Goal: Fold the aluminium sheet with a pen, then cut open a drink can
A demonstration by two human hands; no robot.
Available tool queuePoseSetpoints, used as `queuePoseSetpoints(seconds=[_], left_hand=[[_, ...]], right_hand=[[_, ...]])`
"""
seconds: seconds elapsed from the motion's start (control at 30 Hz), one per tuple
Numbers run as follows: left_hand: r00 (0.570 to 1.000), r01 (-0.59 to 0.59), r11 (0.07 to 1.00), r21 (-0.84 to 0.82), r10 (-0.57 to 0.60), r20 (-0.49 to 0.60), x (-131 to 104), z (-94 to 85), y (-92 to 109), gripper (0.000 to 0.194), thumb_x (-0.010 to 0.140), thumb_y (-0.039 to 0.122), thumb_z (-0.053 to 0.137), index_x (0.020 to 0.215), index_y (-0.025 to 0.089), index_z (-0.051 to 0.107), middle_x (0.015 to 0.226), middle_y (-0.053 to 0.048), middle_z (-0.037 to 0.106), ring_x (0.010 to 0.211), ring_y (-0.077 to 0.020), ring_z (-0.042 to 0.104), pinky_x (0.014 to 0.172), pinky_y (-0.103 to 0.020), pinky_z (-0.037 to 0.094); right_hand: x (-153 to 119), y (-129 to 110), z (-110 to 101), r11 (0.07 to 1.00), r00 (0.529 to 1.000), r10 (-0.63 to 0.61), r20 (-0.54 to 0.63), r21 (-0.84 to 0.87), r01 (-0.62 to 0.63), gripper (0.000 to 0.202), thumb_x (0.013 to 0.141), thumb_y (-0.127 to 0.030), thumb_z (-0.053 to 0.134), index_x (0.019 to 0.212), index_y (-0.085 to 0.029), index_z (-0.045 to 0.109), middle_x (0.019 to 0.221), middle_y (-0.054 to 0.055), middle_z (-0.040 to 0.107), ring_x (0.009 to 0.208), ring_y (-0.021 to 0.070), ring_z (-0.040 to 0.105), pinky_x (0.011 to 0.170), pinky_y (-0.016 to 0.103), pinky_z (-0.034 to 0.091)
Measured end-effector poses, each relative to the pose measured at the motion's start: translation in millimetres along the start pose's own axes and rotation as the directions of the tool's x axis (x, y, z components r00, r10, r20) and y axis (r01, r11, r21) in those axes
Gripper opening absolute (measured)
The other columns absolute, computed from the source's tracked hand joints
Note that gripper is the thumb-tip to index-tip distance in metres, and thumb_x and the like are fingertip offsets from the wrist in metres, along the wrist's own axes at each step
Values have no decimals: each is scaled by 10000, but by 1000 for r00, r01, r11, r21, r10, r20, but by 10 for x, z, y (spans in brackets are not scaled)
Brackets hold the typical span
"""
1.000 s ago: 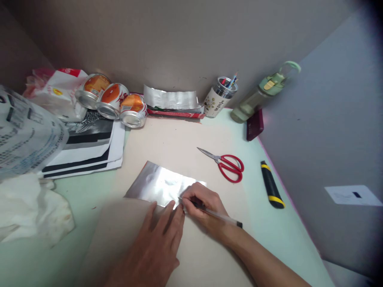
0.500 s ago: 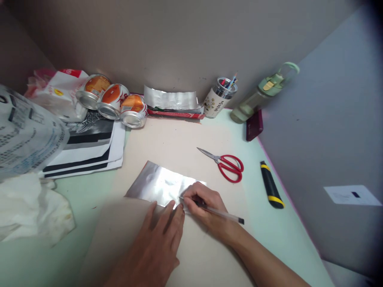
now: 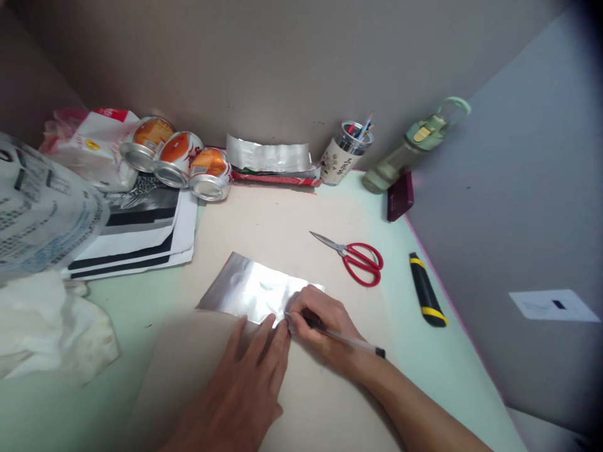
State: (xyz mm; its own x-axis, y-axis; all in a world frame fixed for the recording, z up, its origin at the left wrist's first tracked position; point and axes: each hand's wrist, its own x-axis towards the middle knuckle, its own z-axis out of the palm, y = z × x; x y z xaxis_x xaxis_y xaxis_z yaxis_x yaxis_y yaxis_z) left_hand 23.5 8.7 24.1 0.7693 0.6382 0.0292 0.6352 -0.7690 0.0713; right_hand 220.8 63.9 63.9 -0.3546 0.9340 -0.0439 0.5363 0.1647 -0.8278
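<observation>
Right hand (image 3: 320,323) is pinching a pen (image 3: 342,338), tip on the near edge of the foil sheet (image 3: 257,292) mid-desk; left hand (image 3: 245,383) is flat at 7 o'clock, fingers spread, pinning it; I'd press lightly so it doesn't tear; scissors (image 3: 355,257) sit at 2 o'clock.

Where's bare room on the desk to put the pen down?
Bare board lies between the foil sheet, cans and scissors; green desktop right of the knife. Crowded: the left side with papers, and the back wall.

I see scissors (image 3: 354,255) at 1 o'clock, a knife (image 3: 426,290) at 3, and 3 cans (image 3: 176,157) at 11.
</observation>
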Motion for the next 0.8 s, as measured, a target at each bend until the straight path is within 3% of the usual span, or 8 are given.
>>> queuePoseSetpoints(seconds=[0.13, 0.27, 0.37, 0.47, 0.8], left_hand=[[1000, 26, 1000, -15, -26, 4, 1, 11, 9, 694, 962, 635, 396, 1447, 148, 489, 1526, -113, 483, 1415, -325, 362, 1097, -578, 287], [1000, -21, 999, -30, 21, 5, 11, 6, -7, 690, 968, 624, 388, 1449, 138, 484, 1511, -130, 498, 1406, -337, 379, 1074, -583, 322], [1000, -8, 1000, -28, 8, 15, 19, -16, -11, 679, 962, 615, 420, 1451, 148, 484, 1505, -128, 507, 1407, -332, 383, 1079, -575, 331], [1000, 0, 1000, -13, 0, 4, 23, -25, -2, 704, 946, 639, 440, 1443, 144, 493, 1489, -118, 529, 1400, -322, 390, 1078, -564, 339], [996, 7, 1000, 21, -6, -85, 39, -70, -6, 653, 953, 637, 425, 1366, 155, 579, 1456, -94, 569, 1353, -306, 431, 1038, -559, 333]], right_hand=[[-10, 14, -1, 994, 997, 71, -8, 82, -70, 167, 864, -108, 533, 731, -206, 562, 748, -8, 573, 677, 135, 503, 592, 257, 396], [-36, 58, 12, 976, 989, 103, -105, 205, -80, 146, 881, -155, 549, 748, -204, 580, 741, 3, 574, 660, 141, 503, 574, 267, 388], [-42, 70, 36, 993, 987, 4, -162, 120, 16, 163, 874, -133, 563, 728, -206, 578, 730, 0, 567, 665, 140, 499, 597, 274, 389], [-28, 58, 53, 997, 990, -51, -131, 56, 59, 188, 870, -101, 557, 717, -206, 586, 712, -5, 578, 682, 141, 509, 625, 274, 397], [-2, 14, 47, 996, 995, 36, -95, 81, -29, 177, 873, -106, 552, 732, -203, 596, 736, -5, 593, 679, 133, 509, 596, 260, 385]])
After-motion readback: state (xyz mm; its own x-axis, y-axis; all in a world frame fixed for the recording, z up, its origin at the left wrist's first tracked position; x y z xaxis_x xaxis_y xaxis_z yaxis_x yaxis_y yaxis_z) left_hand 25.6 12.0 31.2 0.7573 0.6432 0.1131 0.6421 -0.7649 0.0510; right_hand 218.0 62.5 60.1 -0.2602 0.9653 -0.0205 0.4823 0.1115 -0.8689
